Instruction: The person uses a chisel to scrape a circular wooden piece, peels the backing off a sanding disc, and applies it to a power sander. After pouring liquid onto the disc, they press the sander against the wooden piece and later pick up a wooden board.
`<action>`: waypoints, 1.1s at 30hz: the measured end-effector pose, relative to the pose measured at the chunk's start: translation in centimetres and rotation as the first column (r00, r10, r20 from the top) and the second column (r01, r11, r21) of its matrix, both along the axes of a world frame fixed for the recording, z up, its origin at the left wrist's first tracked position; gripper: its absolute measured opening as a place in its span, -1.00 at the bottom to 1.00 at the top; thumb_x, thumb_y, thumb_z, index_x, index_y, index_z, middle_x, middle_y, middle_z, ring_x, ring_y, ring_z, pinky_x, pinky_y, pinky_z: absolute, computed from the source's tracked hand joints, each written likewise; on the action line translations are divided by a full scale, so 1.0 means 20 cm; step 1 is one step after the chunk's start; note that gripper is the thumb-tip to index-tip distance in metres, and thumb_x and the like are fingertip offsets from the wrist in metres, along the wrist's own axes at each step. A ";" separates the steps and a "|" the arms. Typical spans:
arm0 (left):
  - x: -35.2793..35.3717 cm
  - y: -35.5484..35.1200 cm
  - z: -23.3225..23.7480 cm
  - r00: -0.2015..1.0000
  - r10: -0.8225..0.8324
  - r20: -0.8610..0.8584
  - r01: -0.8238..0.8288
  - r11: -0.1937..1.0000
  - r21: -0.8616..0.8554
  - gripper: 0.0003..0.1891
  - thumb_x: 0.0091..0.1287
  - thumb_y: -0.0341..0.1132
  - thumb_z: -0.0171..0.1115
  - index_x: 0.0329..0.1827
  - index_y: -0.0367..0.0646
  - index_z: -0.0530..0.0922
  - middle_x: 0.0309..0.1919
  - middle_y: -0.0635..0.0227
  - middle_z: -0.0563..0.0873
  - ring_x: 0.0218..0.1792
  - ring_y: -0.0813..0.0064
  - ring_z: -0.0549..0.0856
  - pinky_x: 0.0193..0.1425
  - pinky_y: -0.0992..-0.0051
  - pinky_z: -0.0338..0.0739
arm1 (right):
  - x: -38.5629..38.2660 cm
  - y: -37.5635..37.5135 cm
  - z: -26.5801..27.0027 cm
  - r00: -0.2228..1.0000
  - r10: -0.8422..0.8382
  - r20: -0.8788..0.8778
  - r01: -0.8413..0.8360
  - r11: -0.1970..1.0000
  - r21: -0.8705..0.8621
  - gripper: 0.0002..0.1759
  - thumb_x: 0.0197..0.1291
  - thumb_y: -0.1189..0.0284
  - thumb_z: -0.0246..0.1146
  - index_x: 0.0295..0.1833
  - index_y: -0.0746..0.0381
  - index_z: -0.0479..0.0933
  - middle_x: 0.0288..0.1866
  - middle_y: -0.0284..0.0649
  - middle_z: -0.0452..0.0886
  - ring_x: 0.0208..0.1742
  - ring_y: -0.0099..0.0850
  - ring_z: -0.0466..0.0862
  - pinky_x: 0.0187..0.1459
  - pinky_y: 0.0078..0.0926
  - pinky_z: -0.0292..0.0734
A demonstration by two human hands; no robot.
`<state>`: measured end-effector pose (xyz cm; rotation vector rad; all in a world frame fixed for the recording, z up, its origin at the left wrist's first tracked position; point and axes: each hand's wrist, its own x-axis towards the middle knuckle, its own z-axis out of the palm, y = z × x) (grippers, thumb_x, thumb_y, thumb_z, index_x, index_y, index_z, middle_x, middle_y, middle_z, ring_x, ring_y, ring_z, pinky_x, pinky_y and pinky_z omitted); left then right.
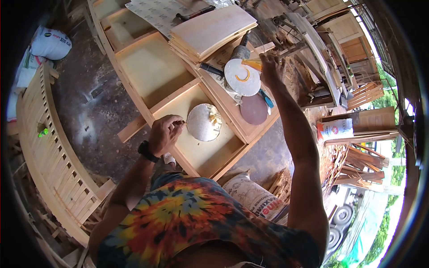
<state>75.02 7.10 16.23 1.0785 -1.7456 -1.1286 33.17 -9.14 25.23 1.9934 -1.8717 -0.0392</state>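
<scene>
My right hand (271, 70) is closed round an amber bottle (253, 64), its tip over a round white disc (242, 82). A curved orange line of glue lies on that disc, which rests on a dark power tool (241, 50). Beside it lies a brown sanding disc (254, 110). My left hand (166, 134), with curled fingers, is at the wooden frame's near edge, its fingertips on something small and dark that I cannot make out. Close to its fingertips, a second round disc (202, 125) lies in a frame compartment with small yellowish pieces on it.
Stacked thin boards (212, 31) lie on the compartmented wooden frame (152, 67). A hammer (195, 14) is behind them. A blue-handled tool (267, 99) lies near the right edge. A slatted wooden piece (58, 156) stands left; a printed sack (252, 194) is below.
</scene>
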 end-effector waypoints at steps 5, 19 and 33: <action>-0.02 -0.03 0.00 1.000 0.005 -0.011 -0.006 0.998 -0.066 -0.84 0.44 -0.43 0.37 -0.03 -0.33 0.65 -0.32 0.22 0.78 -0.38 0.51 0.73 -0.28 0.49 0.65 | 0.12 0.19 0.07 0.993 0.112 0.033 -0.112 0.994 0.017 -0.26 -0.01 0.63 0.38 0.38 0.00 0.56 0.31 -0.12 0.60 0.40 -0.09 0.52 0.50 0.16 0.18; -0.11 -0.05 0.05 0.998 -0.048 -0.036 0.049 0.998 0.028 -0.83 0.44 -0.39 0.36 -0.02 -0.30 0.67 -0.29 0.21 0.78 -0.36 0.43 0.73 -0.26 0.43 0.63 | -0.19 0.36 0.05 0.998 -0.039 -0.046 0.040 0.999 0.016 -0.27 -0.01 0.56 0.40 0.38 0.03 0.53 0.19 -0.21 0.64 0.33 -0.15 0.57 0.41 0.01 0.29; -1.04 -0.99 0.29 0.995 -0.073 -0.065 0.031 0.869 -0.494 -0.83 0.37 -0.34 0.40 -0.07 -0.23 0.72 -0.22 0.08 0.82 -0.20 0.08 0.81 -0.05 0.19 0.68 | -0.18 0.33 -0.18 0.790 -0.061 0.610 0.152 0.984 -0.098 -0.25 -0.11 0.47 0.46 0.35 0.05 0.57 0.26 -0.04 0.68 0.37 -0.02 0.59 0.34 -0.07 0.52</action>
